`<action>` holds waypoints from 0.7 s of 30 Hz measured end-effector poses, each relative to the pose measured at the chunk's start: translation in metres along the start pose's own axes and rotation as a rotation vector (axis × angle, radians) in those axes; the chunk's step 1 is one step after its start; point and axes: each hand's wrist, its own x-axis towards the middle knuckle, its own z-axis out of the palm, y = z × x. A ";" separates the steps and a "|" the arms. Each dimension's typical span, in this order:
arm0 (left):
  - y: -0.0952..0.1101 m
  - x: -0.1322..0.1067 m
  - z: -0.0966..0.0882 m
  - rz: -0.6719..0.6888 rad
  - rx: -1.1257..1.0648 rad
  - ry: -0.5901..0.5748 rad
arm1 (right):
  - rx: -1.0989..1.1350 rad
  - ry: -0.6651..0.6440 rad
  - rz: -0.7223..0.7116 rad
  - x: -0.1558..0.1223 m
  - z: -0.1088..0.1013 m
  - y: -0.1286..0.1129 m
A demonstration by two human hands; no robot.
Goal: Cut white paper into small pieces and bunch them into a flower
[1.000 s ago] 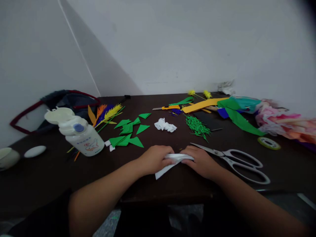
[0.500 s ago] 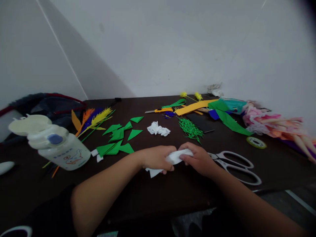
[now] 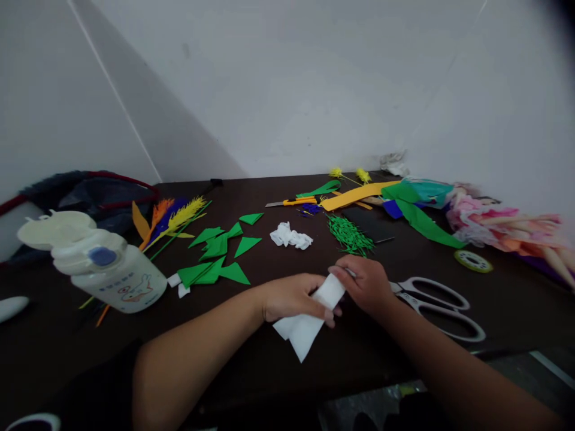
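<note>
White paper [image 3: 330, 291] — left hand [image 3: 291, 298] across its middle, right hand [image 3: 367, 285] at far end — both gripping, fingers closed.

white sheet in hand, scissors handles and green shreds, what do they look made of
White sheet: probably matte paper or thin fabric, with sharp corners and no gloss. Scissors handles: likely smooth plastic, going by the evenly pale, rounded loops. Green shreds: perhaps matte paper, judging by the thin, loose snippets.
</note>
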 end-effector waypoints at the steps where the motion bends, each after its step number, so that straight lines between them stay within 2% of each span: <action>1: 0.000 0.002 0.001 0.026 0.042 0.098 | -0.068 -0.011 -0.036 0.000 0.002 -0.002; 3: -0.001 0.006 0.004 0.060 0.124 0.272 | -0.128 -0.057 -0.086 0.000 0.002 -0.005; 6: -0.004 0.011 0.007 0.042 0.112 0.388 | -0.054 -0.071 -0.016 -0.002 -0.010 0.001; 9: -0.007 0.012 0.005 0.015 -0.027 0.426 | -0.111 0.013 0.196 -0.019 -0.039 0.029; 12: -0.007 0.011 0.000 0.022 -0.105 0.466 | -0.331 -0.119 0.286 -0.054 -0.069 0.069; 15: -0.004 0.012 -0.002 0.047 -0.168 0.479 | -0.357 -0.299 0.291 -0.090 -0.084 0.095; 18: -0.001 0.012 0.000 0.061 -0.237 0.485 | -0.362 -0.332 0.280 -0.107 -0.087 0.097; 21: 0.000 0.011 0.001 0.076 -0.293 0.495 | -0.350 -0.383 0.321 -0.101 -0.088 0.086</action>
